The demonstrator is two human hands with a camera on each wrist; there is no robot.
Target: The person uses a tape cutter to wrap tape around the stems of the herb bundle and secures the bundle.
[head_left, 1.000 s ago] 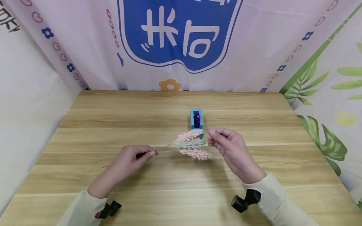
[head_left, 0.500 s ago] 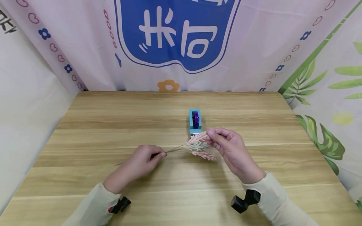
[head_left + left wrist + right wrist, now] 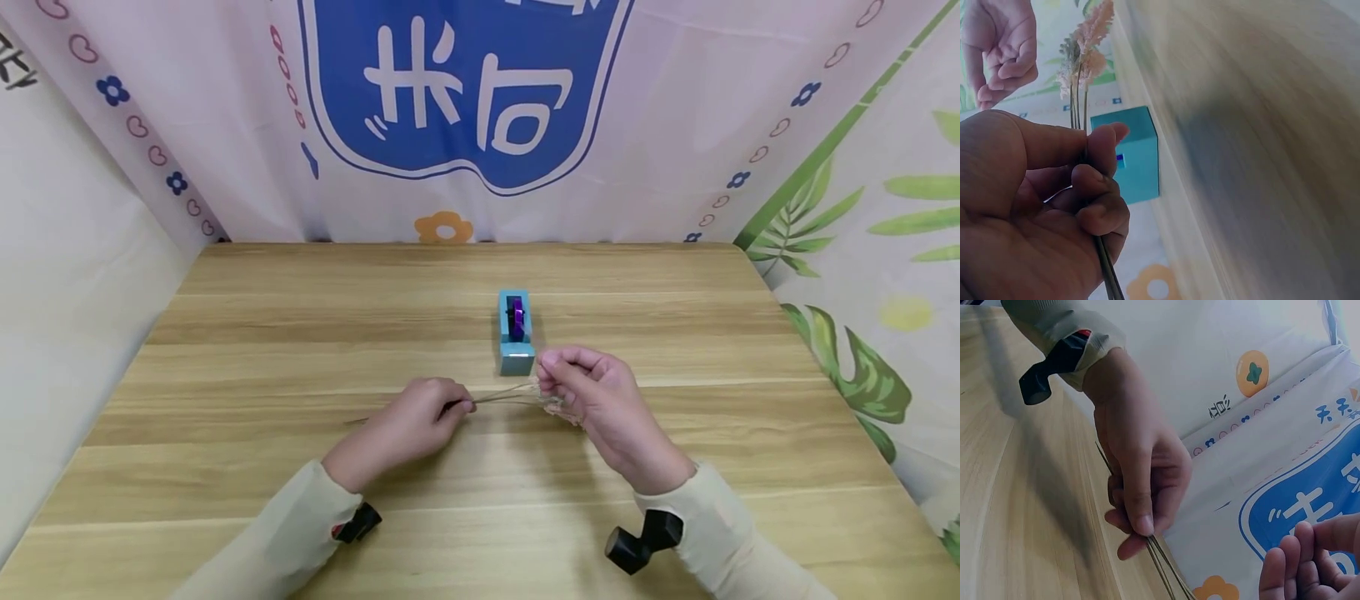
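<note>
My left hand (image 3: 431, 412) pinches a few thin stems of a bunch of feathery flower sprigs between thumb and fingers, above the table. In the left wrist view the sprigs' heads (image 3: 1092, 31) are pink and pale green. My right hand (image 3: 600, 408) hovers with curled fingers, thumb against the index finger, partly covering the flower heads in the head view. Whether something thin sits between those fingertips cannot be made out. Just beyond the hands stands a blue tape dispenser (image 3: 516, 360) with a purple roll (image 3: 517, 317) in it.
The wooden table (image 3: 315, 317) reaches back to a printed cloth (image 3: 675, 108) with a blue logo. White cloth (image 3: 75, 208) hangs on the left, and leaf-patterned cloth (image 3: 862, 250) on the right. A black wrist camera (image 3: 645, 542) is strapped to the right sleeve.
My left hand has moved right with the sprigs, bringing their heads under and behind my right hand. The dispenser's front is now uncovered. My right hand has shifted only slightly.
</note>
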